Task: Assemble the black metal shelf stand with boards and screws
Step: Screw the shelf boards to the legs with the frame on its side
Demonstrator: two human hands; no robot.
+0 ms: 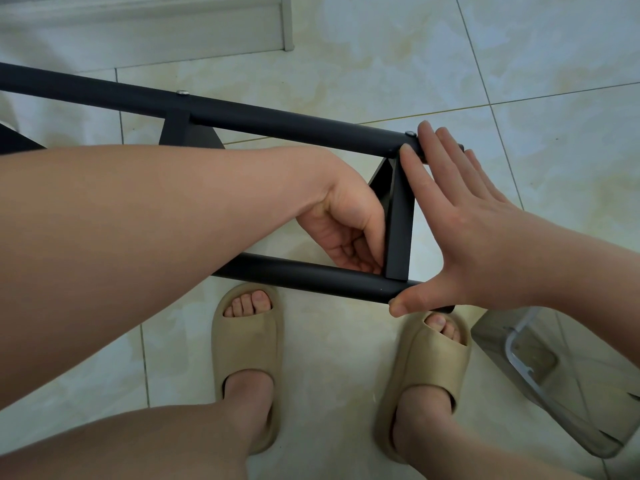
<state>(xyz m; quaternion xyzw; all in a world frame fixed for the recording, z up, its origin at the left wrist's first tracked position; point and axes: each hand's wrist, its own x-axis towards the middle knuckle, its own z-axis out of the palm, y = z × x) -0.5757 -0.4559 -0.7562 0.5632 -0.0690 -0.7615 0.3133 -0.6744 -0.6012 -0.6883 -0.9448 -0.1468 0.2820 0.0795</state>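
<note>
The black metal stand frame lies on its side above the tiled floor. Its far tube point(277, 123) carries two silver screws point(182, 93) point(411, 133). A short crossbar point(400, 230) joins the far tube to the near tube point(304, 275). My left hand point(343, 230) reaches inside the frame. Its thumb lies along the crossbar and its fingers curl at the crossbar's lower joint; anything between them is hidden. My right hand point(460, 230) is spread flat, fingertips on the far tube's end, thumb on the near tube's end. A dark panel point(381, 181) shows behind the crossbar.
My feet in beige slippers point(247, 358) point(426, 368) stand right below the near tube. A clear plastic container point(540, 372) lies on the floor at the lower right. A white baseboard point(138, 32) runs along the top. A second crossbar point(175, 131) sits further left.
</note>
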